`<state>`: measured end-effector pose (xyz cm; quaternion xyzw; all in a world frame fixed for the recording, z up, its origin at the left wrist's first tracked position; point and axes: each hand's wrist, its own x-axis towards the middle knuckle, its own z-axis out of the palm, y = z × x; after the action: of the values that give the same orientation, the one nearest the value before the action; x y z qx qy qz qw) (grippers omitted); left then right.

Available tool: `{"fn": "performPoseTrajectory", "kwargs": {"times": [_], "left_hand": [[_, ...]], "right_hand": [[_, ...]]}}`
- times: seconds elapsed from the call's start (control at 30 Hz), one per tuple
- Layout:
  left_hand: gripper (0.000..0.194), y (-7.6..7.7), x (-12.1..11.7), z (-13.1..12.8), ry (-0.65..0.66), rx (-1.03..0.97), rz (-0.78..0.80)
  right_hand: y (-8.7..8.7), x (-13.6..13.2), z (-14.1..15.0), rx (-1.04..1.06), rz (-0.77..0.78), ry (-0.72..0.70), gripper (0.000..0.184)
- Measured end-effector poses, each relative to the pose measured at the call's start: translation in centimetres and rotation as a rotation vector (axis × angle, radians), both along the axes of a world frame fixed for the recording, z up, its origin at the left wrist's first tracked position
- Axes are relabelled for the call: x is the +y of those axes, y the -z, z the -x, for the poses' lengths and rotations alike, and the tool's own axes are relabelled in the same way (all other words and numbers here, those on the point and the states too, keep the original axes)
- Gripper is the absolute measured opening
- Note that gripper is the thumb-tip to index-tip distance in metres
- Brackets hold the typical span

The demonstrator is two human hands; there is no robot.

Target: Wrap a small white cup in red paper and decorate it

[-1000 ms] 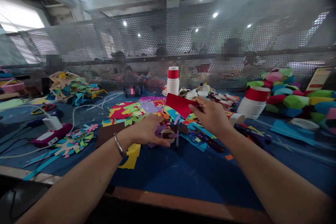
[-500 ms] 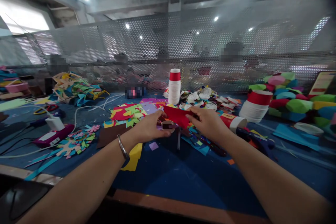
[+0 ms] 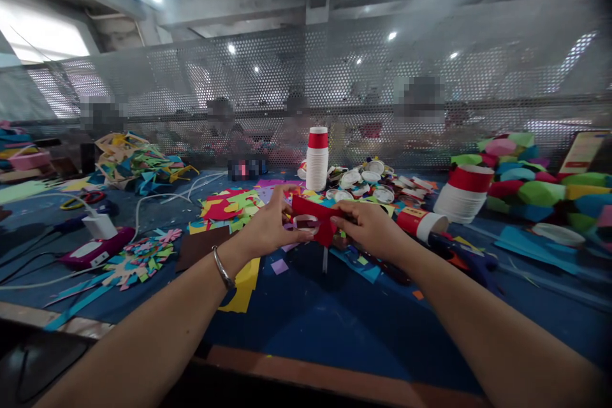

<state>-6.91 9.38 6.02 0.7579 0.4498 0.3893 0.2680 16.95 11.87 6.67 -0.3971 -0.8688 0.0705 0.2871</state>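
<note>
My left hand (image 3: 273,223) is curled around a small pale ring (image 3: 304,223), which looks like the cut rim of a paper cup. Thumb and fingers sit on opposite sides of it. A piece of red paper (image 3: 312,206) lies against the ring and spans the gap between both hands. My right hand (image 3: 366,222) pinches the right end of this paper. Below the paper a thin pale stick (image 3: 325,259) points down toward the table; its upper end is hidden. Whether the paper is fixed to the ring, I cannot tell.
A tall stack of paper cups (image 3: 317,162) stands behind my hands, beside a pile of cut cup pieces (image 3: 373,175). Coloured paper scraps (image 3: 232,207) lie left. A dark blue glue gun (image 3: 471,261) and another cup stack (image 3: 461,197) are right; a purple power strip (image 3: 102,252) is far left.
The red paper has been brought down and left, now against the ring and bent. My right hand has moved slightly left and lower. The left hand's fingers have risen a little.
</note>
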Motion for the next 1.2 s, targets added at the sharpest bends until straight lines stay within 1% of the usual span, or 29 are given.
{"fn": "performPoseTrajectory", "kwargs": {"times": [0.07, 0.1, 0.13, 0.23, 0.3, 0.4, 0.47, 0.57, 0.67, 0.77, 0.87, 0.93, 1.0, 1.07, 1.2], "left_hand": [[0.103, 0.1, 0.0, 0.1, 0.010, -0.023, 0.017], [0.102, 0.1, 0.1, 0.1, 0.030, -0.037, 0.024], [0.098, 0.2, 0.1, 0.2, 0.054, -0.049, 0.030], [0.068, 0.5, 0.5, 0.2, 0.092, -0.021, 0.031], [0.051, 0.6, 0.8, 0.2, 0.070, 0.025, 0.017], [0.041, 0.5, 0.9, 0.2, 0.035, 0.077, -0.023], [0.039, 0.3, 0.9, 0.1, 0.017, 0.094, -0.046], [0.039, 0.1, 0.7, 0.0, 0.001, 0.091, -0.059], [0.041, 0.0, 0.5, -0.2, -0.018, 0.090, -0.040], [0.042, -0.3, 0.2, -0.4, 0.000, 0.081, -0.025], [0.048, -0.4, 0.2, -0.5, -0.025, 0.079, -0.054], [0.054, -0.3, 0.3, -0.4, -0.045, 0.053, -0.085], [0.056, -0.2, 0.4, -0.4, -0.047, 0.030, -0.121], [0.052, -0.2, 0.5, -0.4, -0.063, 0.041, -0.151], [0.035, -0.3, 0.6, -0.4, -0.067, 0.063, -0.174]], "right_hand": [[0.1, 0.1, -0.1, 0.003, -0.015, 0.001, 0.017], [0.1, 0.1, -0.1, 0.002, -0.020, -0.001, 0.017], [0.1, 0.1, -0.1, 0.000, -0.024, -0.002, 0.018], [0.1, -0.2, 0.0, -0.010, -0.033, -0.006, 0.020], [0.1, -0.4, 0.1, -0.021, -0.049, -0.012, 0.022], [0.0, -0.7, 0.2, -0.053, -0.094, -0.021, 0.028], [-0.1, -0.8, 0.2, -0.076, -0.125, -0.018, 0.031], [-0.1, -1.1, 0.3, -0.104, -0.174, -0.011, 0.027], [-0.2, -1.4, 0.5, -0.133, -0.238, -0.012, 0.024], [-0.1, -1.7, 0.7, -0.191, -0.276, -0.012, 0.024], [-0.1, -1.9, 0.9, -0.216, -0.295, -0.010, 0.025], [-0.1, -1.9, 0.9, -0.203, -0.320, -0.006, 0.023], [-0.1, -1.9, 0.9, -0.181, -0.351, -0.006, 0.022], [-0.2, -1.9, 0.9, -0.163, -0.378, -0.017, 0.022], [-0.3, -2.0, 0.9, -0.169, -0.398, -0.036, 0.022]]}}
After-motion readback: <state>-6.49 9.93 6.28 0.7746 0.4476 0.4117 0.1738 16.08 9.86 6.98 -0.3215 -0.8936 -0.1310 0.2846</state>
